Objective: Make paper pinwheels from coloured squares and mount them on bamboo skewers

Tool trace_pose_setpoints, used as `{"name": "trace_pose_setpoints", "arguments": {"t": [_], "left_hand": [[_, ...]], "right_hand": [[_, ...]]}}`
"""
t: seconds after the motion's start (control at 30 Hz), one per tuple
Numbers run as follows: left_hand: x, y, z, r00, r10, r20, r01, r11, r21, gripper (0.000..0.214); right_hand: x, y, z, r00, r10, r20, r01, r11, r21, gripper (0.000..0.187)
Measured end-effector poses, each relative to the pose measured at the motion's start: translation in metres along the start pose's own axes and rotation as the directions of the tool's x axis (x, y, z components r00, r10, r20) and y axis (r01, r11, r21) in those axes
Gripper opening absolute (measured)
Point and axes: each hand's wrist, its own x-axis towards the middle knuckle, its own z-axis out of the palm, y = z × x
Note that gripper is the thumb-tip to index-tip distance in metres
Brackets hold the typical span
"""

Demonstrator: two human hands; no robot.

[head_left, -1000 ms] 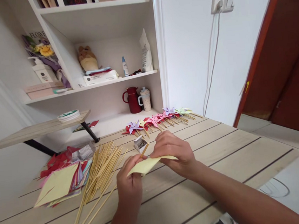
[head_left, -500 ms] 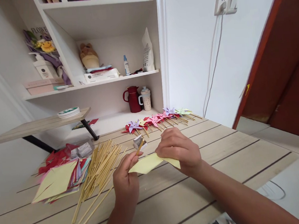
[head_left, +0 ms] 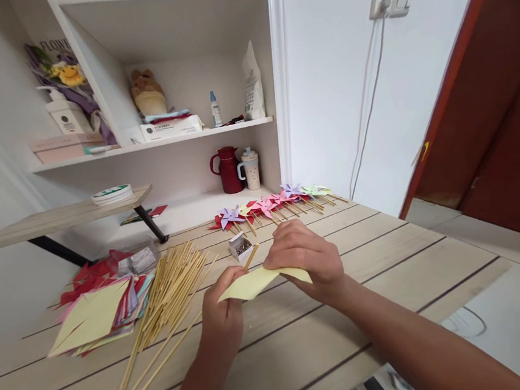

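Both my hands hold a pale yellow paper square (head_left: 254, 282) just above the wooden table (head_left: 386, 268). My left hand (head_left: 223, 318) pinches its left corner together with a thin wooden stick (head_left: 250, 256) that points up and away. My right hand (head_left: 305, 258) is curled over the paper's right part, fingers closed on it. A pile of wooden sticks (head_left: 169, 302) lies to the left of my hands. A small open box of pins (head_left: 240, 246) sits just behind them.
A stack of coloured paper squares (head_left: 96, 306) lies at the left. A row of finished paper pinwheels (head_left: 270, 206) lines the table's far edge. Behind it stand a red jug (head_left: 227, 170) and a mug (head_left: 251, 170). Shelves rise above; a door is at right.
My hands stay on the yellow paper and have shifted it slightly; the stick's tip has tilted a little. The camera has tipped down and left a bit.
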Motion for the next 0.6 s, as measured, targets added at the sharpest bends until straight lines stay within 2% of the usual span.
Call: {"name": "trace_pose_setpoints", "arguments": {"t": [0.1,0.23,0.33,0.5,0.6], "left_hand": [[0.0,-0.005,-0.001,0.999,0.008,0.034,-0.009,1.0,0.016,0.023],[-0.002,-0.006,-0.002,1.0,0.006,-0.006,-0.006,1.0,0.03,0.024],[-0.003,-0.009,-0.001,1.0,0.016,0.017,-0.016,1.0,0.016,0.028],[-0.003,-0.014,0.0,0.997,0.0,0.076,0.003,0.999,-0.041,0.033],[-0.004,-0.01,0.002,0.998,-0.008,0.066,0.013,0.997,-0.081,0.037]], "right_hand": [[0.0,0.0,-0.001,1.0,0.003,0.002,-0.003,1.0,-0.006,0.011],[0.0,0.0,-0.002,1.0,0.011,0.01,-0.011,1.0,0.001,0.011],[-0.001,0.001,-0.002,1.0,0.012,0.006,-0.012,1.0,0.007,0.01],[0.0,0.001,-0.001,1.0,0.015,0.006,-0.015,1.0,0.007,0.011],[0.0,0.001,-0.001,1.0,0.021,0.001,-0.021,1.0,0.007,0.011]]}}
